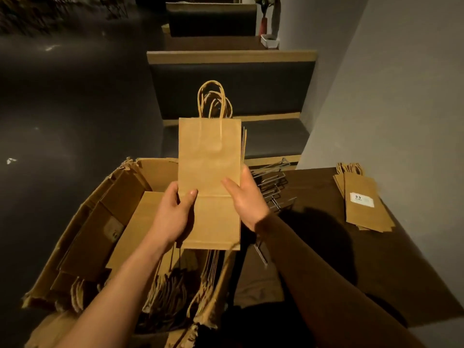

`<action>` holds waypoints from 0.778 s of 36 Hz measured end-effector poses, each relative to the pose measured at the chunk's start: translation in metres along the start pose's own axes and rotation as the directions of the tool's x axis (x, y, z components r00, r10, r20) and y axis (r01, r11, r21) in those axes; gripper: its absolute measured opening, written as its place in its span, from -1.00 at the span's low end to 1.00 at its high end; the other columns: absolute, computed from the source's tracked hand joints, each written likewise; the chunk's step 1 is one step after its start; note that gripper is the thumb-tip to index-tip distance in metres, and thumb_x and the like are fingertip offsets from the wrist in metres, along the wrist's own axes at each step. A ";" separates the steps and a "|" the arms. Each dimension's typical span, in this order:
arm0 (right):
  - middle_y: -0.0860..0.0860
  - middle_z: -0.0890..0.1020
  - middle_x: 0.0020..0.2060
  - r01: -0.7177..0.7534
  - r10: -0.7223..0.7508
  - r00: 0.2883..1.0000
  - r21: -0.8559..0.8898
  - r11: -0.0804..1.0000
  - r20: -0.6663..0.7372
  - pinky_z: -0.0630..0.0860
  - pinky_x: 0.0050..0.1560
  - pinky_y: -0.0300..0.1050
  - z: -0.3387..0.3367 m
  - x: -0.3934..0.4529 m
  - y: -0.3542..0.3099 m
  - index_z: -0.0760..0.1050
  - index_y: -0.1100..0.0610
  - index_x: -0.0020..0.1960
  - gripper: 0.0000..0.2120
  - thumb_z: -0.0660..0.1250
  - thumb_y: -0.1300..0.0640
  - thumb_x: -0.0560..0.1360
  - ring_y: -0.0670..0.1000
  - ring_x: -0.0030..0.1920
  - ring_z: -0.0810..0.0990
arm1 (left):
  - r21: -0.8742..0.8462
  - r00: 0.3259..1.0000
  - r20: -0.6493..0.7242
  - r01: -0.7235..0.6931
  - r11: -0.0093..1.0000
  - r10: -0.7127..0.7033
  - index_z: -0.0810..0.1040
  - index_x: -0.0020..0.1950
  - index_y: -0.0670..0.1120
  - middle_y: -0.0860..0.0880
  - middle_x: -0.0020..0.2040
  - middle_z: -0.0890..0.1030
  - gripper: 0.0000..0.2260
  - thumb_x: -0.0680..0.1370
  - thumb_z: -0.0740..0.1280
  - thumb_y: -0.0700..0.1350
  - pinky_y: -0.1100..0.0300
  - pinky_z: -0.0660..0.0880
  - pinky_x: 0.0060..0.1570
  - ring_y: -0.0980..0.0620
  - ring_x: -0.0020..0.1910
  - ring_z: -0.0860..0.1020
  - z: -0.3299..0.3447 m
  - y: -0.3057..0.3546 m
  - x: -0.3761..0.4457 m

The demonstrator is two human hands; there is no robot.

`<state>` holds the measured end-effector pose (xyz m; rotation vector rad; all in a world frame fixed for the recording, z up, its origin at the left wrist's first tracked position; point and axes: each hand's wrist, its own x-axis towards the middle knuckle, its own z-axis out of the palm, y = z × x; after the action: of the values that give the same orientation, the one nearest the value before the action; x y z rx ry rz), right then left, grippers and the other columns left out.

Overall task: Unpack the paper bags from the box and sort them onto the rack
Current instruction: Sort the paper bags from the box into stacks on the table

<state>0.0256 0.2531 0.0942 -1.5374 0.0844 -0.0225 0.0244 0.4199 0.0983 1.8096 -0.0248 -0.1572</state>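
The person is holding a flat stack of brown kraft paper bags with twisted paper handles upright above the torn, open brown cardboard box. The left hand is gripping the stack's lower left edge, its thumb lying across the front and its fingers curling behind. The right hand is resting against the stack's right edge with its fingers straight and relaxed, the thumb lying on the front face. More folded brown bags are standing packed inside the box. Just right of the box, a silver wire rack is sitting on the dark brown tabletop. Well apart, near the tabletop's far right edge, a second pile of flat brown bags with a white label is lying.
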 end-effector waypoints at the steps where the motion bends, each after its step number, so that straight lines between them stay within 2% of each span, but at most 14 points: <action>1: -0.08 0.58 0.21 0.004 -0.004 1.000 -0.009 1.000 -0.027 0.49 0.28 0.03 -0.009 0.000 -0.002 0.34 -0.13 0.27 -0.69 0.24 0.15 0.60 -0.10 0.23 0.55 | 0.023 1.000 0.003 0.002 1.000 -0.002 0.39 0.29 0.02 0.10 0.17 0.56 -0.75 0.62 0.26 -0.03 0.06 0.44 0.24 0.07 0.20 0.53 0.010 0.003 0.001; 4: -0.16 0.55 0.18 0.033 -0.041 0.996 -0.094 0.995 -0.084 0.49 0.07 -0.34 -0.035 -0.007 -0.008 0.32 -0.02 0.33 -0.67 0.23 0.20 0.60 -0.26 0.12 0.54 | 0.305 0.988 -0.045 -0.124 0.944 0.145 0.21 0.49 0.06 0.10 0.30 0.36 -0.44 0.55 0.37 -0.02 0.16 0.30 0.27 0.16 0.26 0.35 0.040 0.014 -0.002; 6: -0.17 0.52 0.14 0.038 -0.061 0.988 -0.160 0.986 -0.141 0.46 0.07 -0.39 -0.049 -0.015 -0.010 0.32 0.03 0.35 -0.66 0.21 0.21 0.61 -0.30 0.07 0.49 | 0.375 0.972 0.006 -0.218 0.901 0.233 0.08 0.55 0.14 0.11 0.33 0.23 -0.30 0.52 0.41 0.02 0.20 0.23 0.28 0.19 0.27 0.24 0.059 0.023 -0.005; 10: -0.16 0.55 0.10 0.013 -0.018 0.991 -0.039 0.999 -0.132 0.50 0.07 -0.35 -0.076 -0.032 -0.011 0.31 0.01 0.37 -0.71 0.14 0.12 0.65 -0.27 0.07 0.54 | 0.243 0.959 0.266 -0.164 0.956 0.097 0.06 0.53 0.31 0.15 0.57 -0.05 -0.29 0.45 0.28 0.37 0.00 0.11 0.47 0.10 0.52 0.04 0.101 0.037 -0.012; 12: -0.15 0.56 0.04 0.012 -0.013 0.996 -0.012 1.000 -0.091 0.48 0.01 -0.36 -0.092 -0.037 -0.013 0.36 0.01 0.28 -0.78 0.07 0.05 0.67 -0.28 0.02 0.55 | 0.148 0.927 0.368 -0.129 0.981 0.067 0.07 0.49 0.38 0.21 0.55 0.06 -0.31 0.42 0.22 0.45 0.02 0.13 0.47 0.16 0.52 0.07 0.118 0.045 -0.013; 14: -0.11 0.54 -0.04 -0.003 0.000 0.998 -0.043 0.999 -0.068 0.44 -0.06 -0.33 -0.106 -0.042 -0.014 0.39 0.02 0.17 -0.77 -0.01 0.02 0.68 -0.22 -0.07 0.53 | -0.102 0.863 0.504 0.076 0.992 -0.014 0.22 0.49 0.25 0.17 0.47 0.29 -0.33 0.43 0.32 0.35 0.09 0.27 0.38 0.13 0.45 0.27 0.132 0.051 -0.014; 15: -0.07 0.53 -0.05 -0.016 0.013 0.999 -0.059 0.998 -0.050 0.46 -0.11 -0.32 -0.113 -0.044 -0.014 0.40 0.06 0.15 -0.75 -0.02 0.04 0.68 -0.16 -0.11 0.52 | -0.248 0.823 0.564 0.248 0.936 -0.069 0.34 0.47 0.13 0.06 0.41 0.43 -0.32 0.40 0.42 0.29 0.05 0.39 0.32 0.02 0.37 0.41 0.138 0.052 -0.013; 17: -0.01 0.54 -0.03 -0.002 0.002 1.000 -0.119 0.993 0.000 0.57 -0.05 -0.23 -0.130 -0.050 -0.010 0.42 0.16 0.19 -0.79 0.07 0.14 0.67 -0.09 -0.08 0.56 | -0.443 0.730 0.665 0.558 0.702 -0.161 0.56 0.29 -0.11 -0.19 0.17 0.60 -0.53 0.44 0.45 0.06 -0.05 0.56 0.13 -0.12 0.09 0.61 0.153 0.056 -0.019; 18: -0.01 0.54 -0.03 0.021 -0.016 0.999 -0.181 0.983 0.028 0.59 0.01 -0.20 -0.140 -0.054 -0.007 0.44 0.16 0.22 -0.80 0.13 0.21 0.65 -0.09 -0.05 0.57 | -0.486 0.699 0.694 0.631 0.604 -0.173 0.62 0.18 -0.18 -0.25 0.07 0.63 -0.67 0.48 0.36 -0.05 -0.05 0.58 0.07 -0.14 -0.03 0.65 0.161 0.058 -0.022; 20: 0.00 0.50 -0.05 0.057 -0.043 0.998 -0.327 0.943 0.048 0.56 -0.04 -0.26 -0.163 -0.059 0.000 0.47 0.08 0.25 -0.70 0.24 0.31 0.57 -0.17 -0.12 0.54 | -0.510 0.682 0.702 0.682 0.524 -0.204 0.64 0.13 -0.24 -0.29 0.02 0.64 -0.69 0.50 0.22 -0.16 -0.07 0.59 0.01 -0.16 -0.11 0.66 0.178 0.056 -0.025; 22: 0.01 0.45 -0.01 0.083 -0.091 0.996 -0.450 0.889 0.004 0.49 -0.10 -0.37 -0.190 -0.063 0.006 0.51 0.05 0.24 -0.63 0.31 0.35 0.50 -0.25 -0.17 0.48 | -0.528 0.696 0.675 0.687 0.499 -0.245 0.52 0.29 -0.27 -0.33 0.11 0.61 -0.61 0.48 0.21 -0.22 -0.11 0.58 0.03 -0.20 -0.08 0.65 0.194 0.050 -0.025; 24: 0.00 0.43 0.06 0.068 -0.137 0.985 -0.495 0.866 -0.103 0.51 0.02 -0.35 -0.216 -0.068 0.012 0.49 0.09 0.27 -0.59 0.38 0.34 0.46 -0.24 -0.06 0.46 | -0.550 0.739 0.616 0.652 0.521 -0.273 0.45 0.34 -0.26 -0.36 0.16 0.59 -0.58 0.47 0.23 -0.30 -0.14 0.60 0.01 -0.23 -0.04 0.65 0.209 0.045 -0.025; 26: 0.01 0.44 0.11 -0.025 -0.104 0.955 -0.426 0.904 -0.277 0.56 0.10 -0.17 -0.240 -0.070 0.020 0.42 0.12 0.31 -0.53 0.43 0.29 0.44 -0.12 0.04 0.49 | -0.554 0.762 0.581 0.628 0.547 -0.287 0.46 0.30 -0.24 -0.35 0.16 0.60 -0.60 0.46 0.22 -0.38 -0.14 0.62 -0.04 -0.24 -0.03 0.66 0.225 0.039 -0.027; 28: 0.04 0.48 0.09 -0.160 0.047 0.918 -0.259 0.953 -0.393 0.56 0.01 -0.12 -0.261 -0.071 0.025 0.37 0.11 0.30 -0.48 0.50 0.22 0.40 0.00 0.05 0.52 | -0.556 0.767 0.580 0.620 0.554 -0.275 0.46 0.29 -0.22 -0.34 0.18 0.59 -0.61 0.48 0.20 -0.42 -0.14 0.62 -0.03 -0.25 0.00 0.65 0.241 0.038 -0.030</action>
<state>-0.0646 -0.0017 0.0643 -1.8007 0.5020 -0.2367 -0.0322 0.1814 0.0810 0.8892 0.1889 -0.8450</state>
